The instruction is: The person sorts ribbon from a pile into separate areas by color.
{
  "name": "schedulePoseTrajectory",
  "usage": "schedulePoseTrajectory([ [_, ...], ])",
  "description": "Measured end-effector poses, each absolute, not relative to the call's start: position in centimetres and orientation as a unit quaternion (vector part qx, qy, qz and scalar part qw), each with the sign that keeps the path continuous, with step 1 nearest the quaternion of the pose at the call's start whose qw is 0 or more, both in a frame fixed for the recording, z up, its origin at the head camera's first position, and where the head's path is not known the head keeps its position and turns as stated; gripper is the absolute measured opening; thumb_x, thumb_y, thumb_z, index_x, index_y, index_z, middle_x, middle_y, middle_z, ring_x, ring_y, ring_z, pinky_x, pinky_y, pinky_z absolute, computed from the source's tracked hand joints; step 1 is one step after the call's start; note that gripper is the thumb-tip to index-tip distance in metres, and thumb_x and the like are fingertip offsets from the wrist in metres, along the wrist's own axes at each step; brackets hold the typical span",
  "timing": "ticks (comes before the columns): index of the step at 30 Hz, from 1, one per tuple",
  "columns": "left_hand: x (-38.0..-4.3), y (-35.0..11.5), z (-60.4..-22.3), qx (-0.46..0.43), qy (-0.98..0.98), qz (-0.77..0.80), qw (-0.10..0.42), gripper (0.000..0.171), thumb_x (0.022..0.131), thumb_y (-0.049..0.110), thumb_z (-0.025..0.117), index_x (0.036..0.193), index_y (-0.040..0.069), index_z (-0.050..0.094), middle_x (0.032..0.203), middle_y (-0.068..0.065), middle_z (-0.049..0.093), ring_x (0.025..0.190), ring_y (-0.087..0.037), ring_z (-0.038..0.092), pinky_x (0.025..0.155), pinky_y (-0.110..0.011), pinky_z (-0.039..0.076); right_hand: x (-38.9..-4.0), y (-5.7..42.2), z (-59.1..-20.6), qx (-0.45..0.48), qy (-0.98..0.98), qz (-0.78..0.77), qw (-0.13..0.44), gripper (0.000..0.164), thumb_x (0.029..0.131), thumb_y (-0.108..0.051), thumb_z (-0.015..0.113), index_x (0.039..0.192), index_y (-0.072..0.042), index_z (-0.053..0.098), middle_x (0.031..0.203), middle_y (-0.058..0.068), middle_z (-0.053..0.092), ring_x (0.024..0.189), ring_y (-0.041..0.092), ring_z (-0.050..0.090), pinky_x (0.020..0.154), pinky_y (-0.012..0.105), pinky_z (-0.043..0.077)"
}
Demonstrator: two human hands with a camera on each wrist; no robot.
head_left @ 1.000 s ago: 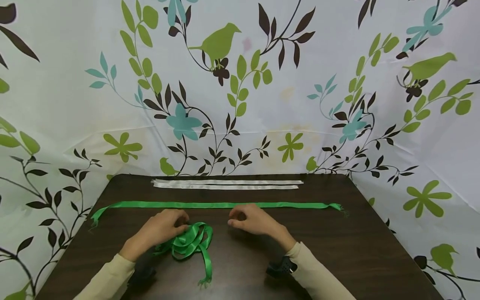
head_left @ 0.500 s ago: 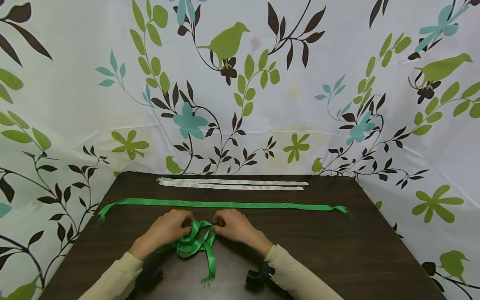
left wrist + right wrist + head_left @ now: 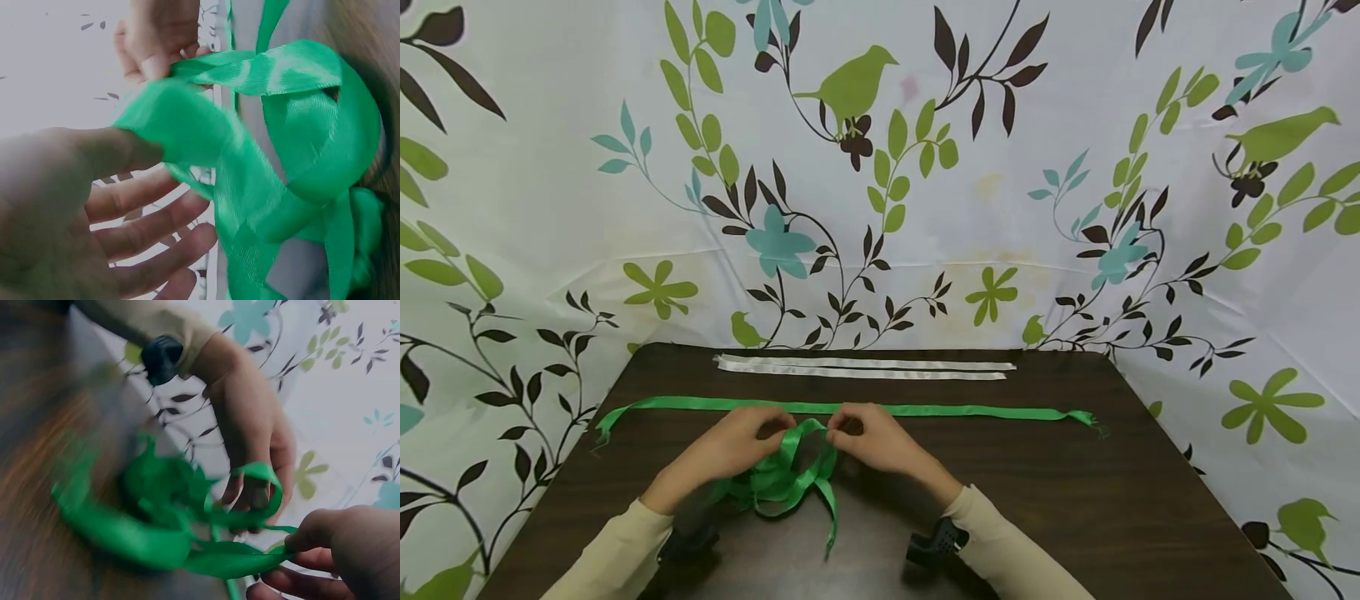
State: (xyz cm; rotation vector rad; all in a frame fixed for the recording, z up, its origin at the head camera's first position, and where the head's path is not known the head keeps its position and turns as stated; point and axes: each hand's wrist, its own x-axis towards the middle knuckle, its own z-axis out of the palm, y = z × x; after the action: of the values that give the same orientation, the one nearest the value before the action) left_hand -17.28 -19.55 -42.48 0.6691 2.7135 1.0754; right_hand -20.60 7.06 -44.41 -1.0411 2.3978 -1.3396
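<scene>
A loosely heaped green satin ribbon [image 3: 771, 483] is partly lifted off the dark table, one end trailing down in front. My left hand [image 3: 752, 437] pinches one of its loops between thumb and forefinger; in the left wrist view the other fingers [image 3: 150, 234] spread out below. Opposite it, my right hand [image 3: 872, 437] pinches another part of the same ribbon between thumb and index finger, as the right wrist view shows at the ribbon's edge [image 3: 237, 559]. Behind both hands a second green ribbon [image 3: 962, 411] lies stretched out across the table, with frayed ends.
Two white ribbons [image 3: 865, 369] lie side by side along the table's back edge. The dark wooden table [image 3: 1060, 500] ends against a white cloth [image 3: 880, 300] printed with leaves, birds and flowers.
My right hand has come in from the right and taken hold of the heaped ribbon. Both hands have since risen slightly, lifting its loops and pulling up the trailing end.
</scene>
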Motion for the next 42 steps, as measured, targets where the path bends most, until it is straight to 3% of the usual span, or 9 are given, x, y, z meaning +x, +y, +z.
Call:
schedulePoseTrajectory([
  [8, -15.5, -17.3, -40.5, 0.220, 0.899, 0.373, -0.064, 0.031, 0.105, 0.001, 0.048, 0.130, 0.010, 0.064, 0.123, -0.001, 0.065, 0.094, -0.015, 0.061, 0.070, -0.036, 0.048, -19.4, 7.0, -41.0, -0.353, 0.775, -0.509, 0.124, 0.010, 0.102, -0.027, 0.064, 0.099, -0.018, 0.070, 0.093, -0.003, 0.067, 0.083, 0.020, 0.064, 0.072, 0.032, 0.050],
  [12, -14.6, -16.4, -39.3, 0.259, 0.887, 0.360, -0.125, 0.031, 0.103, 0.015, 0.062, 0.134, 0.014, 0.062, 0.128, 0.004, 0.062, 0.103, -0.016, 0.063, 0.082, -0.045, 0.049, -18.7, 7.2, -39.2, -0.342, 0.756, -0.539, 0.143, 0.014, 0.102, -0.026, 0.061, 0.100, -0.017, 0.071, 0.092, 0.000, 0.070, 0.086, 0.035, 0.065, 0.071, 0.035, 0.051],
  [15, -14.2, -15.9, -38.5, 0.300, 0.882, 0.329, -0.153, 0.040, 0.097, 0.025, 0.074, 0.134, 0.015, 0.064, 0.126, 0.005, 0.064, 0.101, -0.014, 0.063, 0.083, -0.046, 0.050, -18.4, 7.3, -38.1, -0.340, 0.744, -0.555, 0.150, 0.017, 0.103, -0.025, 0.060, 0.101, -0.014, 0.072, 0.088, 0.002, 0.072, 0.084, 0.034, 0.065, 0.070, 0.035, 0.050],
  [20, -13.8, -15.5, -37.7, 0.308, 0.885, 0.293, -0.189, 0.027, 0.093, 0.015, 0.078, 0.120, 0.015, 0.073, 0.101, 0.011, 0.069, 0.067, 0.000, 0.053, 0.061, -0.030, 0.047, -18.3, 7.8, -37.2, -0.316, 0.704, -0.610, 0.179, 0.020, 0.103, -0.025, 0.063, 0.104, -0.007, 0.071, 0.079, 0.012, 0.070, 0.064, 0.021, 0.052, 0.062, 0.031, 0.041],
  [23, -13.7, -15.6, -37.4, 0.285, 0.894, 0.299, -0.174, 0.022, 0.095, 0.012, 0.074, 0.117, 0.015, 0.074, 0.093, 0.011, 0.069, 0.052, 0.002, 0.040, 0.049, -0.026, 0.037, -18.3, 8.3, -37.1, -0.298, 0.679, -0.640, 0.201, 0.023, 0.102, -0.027, 0.065, 0.106, -0.005, 0.071, 0.076, 0.015, 0.067, 0.061, 0.020, 0.047, 0.064, 0.030, 0.040],
  [28, -13.7, -15.7, -37.6, 0.264, 0.899, 0.311, -0.156, 0.031, 0.094, 0.013, 0.076, 0.124, 0.017, 0.070, 0.102, 0.008, 0.071, 0.047, 0.003, 0.040, 0.043, -0.024, 0.035, -18.3, 8.8, -37.0, -0.292, 0.657, -0.658, 0.223, 0.026, 0.102, -0.027, 0.065, 0.109, -0.002, 0.070, 0.078, 0.014, 0.067, 0.065, 0.019, 0.050, 0.069, 0.034, 0.042],
  [31, -13.8, -15.5, -37.8, 0.275, 0.896, 0.302, -0.173, 0.035, 0.091, 0.013, 0.079, 0.124, 0.019, 0.069, 0.105, 0.009, 0.072, 0.057, 0.005, 0.050, 0.047, -0.024, 0.039, -18.2, 9.1, -36.6, -0.293, 0.657, -0.658, 0.223, 0.027, 0.102, -0.026, 0.065, 0.111, -0.002, 0.070, 0.079, 0.013, 0.068, 0.067, 0.020, 0.050, 0.069, 0.033, 0.043],
  [36, -13.7, -15.6, -37.8, 0.276, 0.893, 0.298, -0.194, 0.032, 0.092, 0.013, 0.077, 0.122, 0.018, 0.070, 0.100, 0.012, 0.071, 0.056, 0.004, 0.046, 0.063, -0.031, 0.045, -18.1, 9.6, -35.9, -0.288, 0.663, -0.656, 0.215, 0.027, 0.103, -0.025, 0.064, 0.113, 0.000, 0.069, 0.078, 0.015, 0.067, 0.069, 0.026, 0.050, 0.069, 0.033, 0.043],
  [42, -13.4, -16.5, -37.1, 0.254, 0.837, 0.483, -0.048, 0.027, 0.103, 0.022, 0.066, 0.129, 0.021, 0.063, 0.096, 0.003, 0.068, 0.073, -0.017, 0.063, 0.063, -0.034, 0.050, -18.4, 10.3, -35.7, -0.276, 0.683, -0.649, 0.188, 0.025, 0.102, -0.025, 0.065, 0.112, -0.002, 0.069, 0.080, 0.016, 0.067, 0.075, 0.030, 0.053, 0.071, 0.035, 0.044],
])
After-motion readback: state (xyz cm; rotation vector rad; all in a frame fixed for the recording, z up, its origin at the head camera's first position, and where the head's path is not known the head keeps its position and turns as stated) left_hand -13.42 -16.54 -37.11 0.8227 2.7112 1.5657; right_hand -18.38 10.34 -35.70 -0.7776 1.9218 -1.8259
